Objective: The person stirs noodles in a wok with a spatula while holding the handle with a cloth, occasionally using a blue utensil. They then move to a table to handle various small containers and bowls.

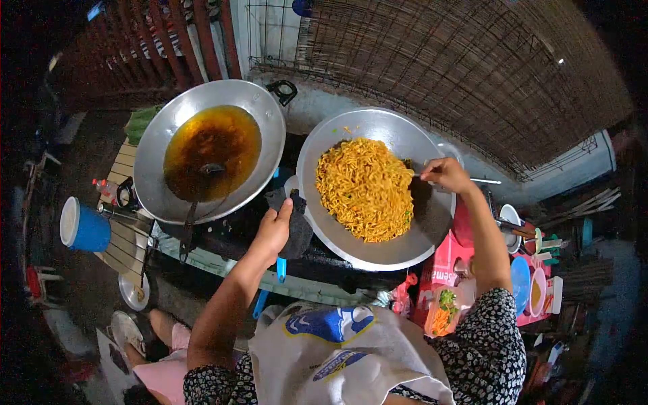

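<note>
A large metal wok [432, 250] holds a heap of yellow noodles [364, 189] with bits of green. My right hand [445, 175] is closed on the handle of a utensil at the wok's right side; its far end is hidden by the noodles. At the wok's left edge, my left hand [275, 229] grips a dark cloth [297, 226] that lies against the rim and handle. Left of it stands a second wok [145, 152] with brown-orange oil [212, 152] and a dark ladle [190, 219] resting in it.
A blue bucket [91, 226] stands far left, near a slatted table [128, 243]. Right are a box of chopped vegetables [443, 312], a blue bowl [520, 283] and a pink bowl [537, 291]. Another person in pink [165, 368] sits lower left. A wall runs behind the woks.
</note>
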Action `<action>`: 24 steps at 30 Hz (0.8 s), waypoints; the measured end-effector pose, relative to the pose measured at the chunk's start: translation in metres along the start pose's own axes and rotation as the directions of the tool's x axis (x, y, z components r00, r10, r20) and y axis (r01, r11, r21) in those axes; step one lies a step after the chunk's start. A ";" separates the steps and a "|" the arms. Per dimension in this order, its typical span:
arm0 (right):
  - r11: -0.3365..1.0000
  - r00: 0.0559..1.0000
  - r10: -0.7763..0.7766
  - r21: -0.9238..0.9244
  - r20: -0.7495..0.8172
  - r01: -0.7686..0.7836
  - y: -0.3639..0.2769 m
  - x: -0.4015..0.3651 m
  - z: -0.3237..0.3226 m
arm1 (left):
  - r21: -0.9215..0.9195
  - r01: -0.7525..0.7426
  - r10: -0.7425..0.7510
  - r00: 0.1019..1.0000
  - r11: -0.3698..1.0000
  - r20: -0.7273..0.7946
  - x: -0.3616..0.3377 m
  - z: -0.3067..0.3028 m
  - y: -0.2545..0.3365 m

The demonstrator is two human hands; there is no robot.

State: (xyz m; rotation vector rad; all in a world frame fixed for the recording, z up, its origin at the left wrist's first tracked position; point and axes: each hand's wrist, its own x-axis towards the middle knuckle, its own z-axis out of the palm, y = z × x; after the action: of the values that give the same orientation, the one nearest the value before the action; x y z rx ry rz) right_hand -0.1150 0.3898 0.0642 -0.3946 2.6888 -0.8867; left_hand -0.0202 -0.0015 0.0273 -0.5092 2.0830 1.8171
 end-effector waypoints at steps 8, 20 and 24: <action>0.814 0.958 0.056 -0.542 -0.283 -0.208 -0.102 -0.062 -0.058 | 0.043 0.068 -0.065 0.996 0.997 -0.062 -0.002 0.002 0.007; 0.392 0.954 0.112 -0.870 -0.278 -0.299 -0.070 -0.011 -0.063 | -0.042 0.019 -0.021 0.999 0.999 -0.028 -0.010 0.000 0.015; 0.755 0.999 -0.018 -0.656 -0.029 -0.006 -0.031 0.040 -0.001 | 0.005 0.063 -0.063 0.997 0.998 -0.048 -0.006 0.002 0.010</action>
State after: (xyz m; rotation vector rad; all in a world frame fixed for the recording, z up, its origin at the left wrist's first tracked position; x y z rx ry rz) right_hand -0.1469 0.3524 0.0764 -0.5283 2.9580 0.1081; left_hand -0.0200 0.0022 0.0388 -0.6150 2.0786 1.7784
